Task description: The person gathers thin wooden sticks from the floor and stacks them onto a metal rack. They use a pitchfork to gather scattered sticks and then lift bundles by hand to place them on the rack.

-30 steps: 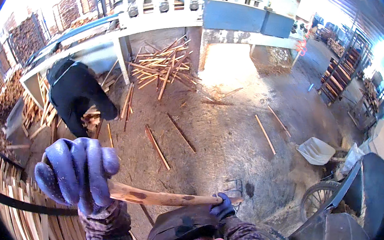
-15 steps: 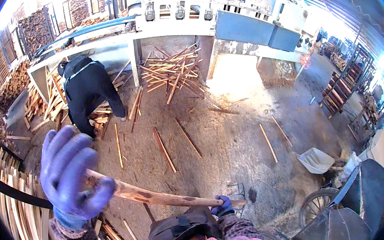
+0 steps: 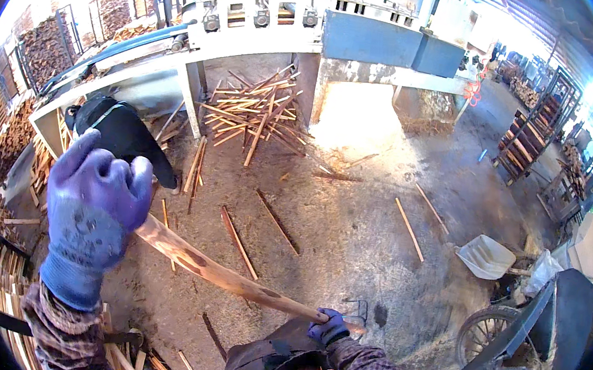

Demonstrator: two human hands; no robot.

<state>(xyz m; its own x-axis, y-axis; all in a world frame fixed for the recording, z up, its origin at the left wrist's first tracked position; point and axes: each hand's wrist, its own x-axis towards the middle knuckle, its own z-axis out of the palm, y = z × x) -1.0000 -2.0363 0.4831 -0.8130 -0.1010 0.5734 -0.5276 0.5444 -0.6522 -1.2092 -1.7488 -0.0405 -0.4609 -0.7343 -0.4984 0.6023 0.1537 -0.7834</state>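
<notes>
A long wooden pole (image 3: 227,276), pale brown with dark patches, slants across in front of me, its left end higher. My left hand (image 3: 94,213), in a purple-blue work glove, is raised at the pole's upper part. Its back faces me; one finger sticks up and the others bend, with the pole running in behind them. Close to my body, my right hand (image 3: 329,327), gloved in dark purple, is wrapped round the lower part. A short stub of the pole shows beyond it. The upper end is hidden by my left hand.
A person in black (image 3: 123,132) bends over at the left. Thin wood strips (image 3: 264,115) are heaped below a machine with blue panels (image 3: 372,39); more strips are scattered around. To the right are a white scoop (image 3: 486,256) and a cart wheel (image 3: 488,331). Timber stands at left.
My left hand has moved left and up, its spread fingers now bent. The pole's left end has tilted upward, and my right hand has shifted slightly left and down. The other person bends lower.
</notes>
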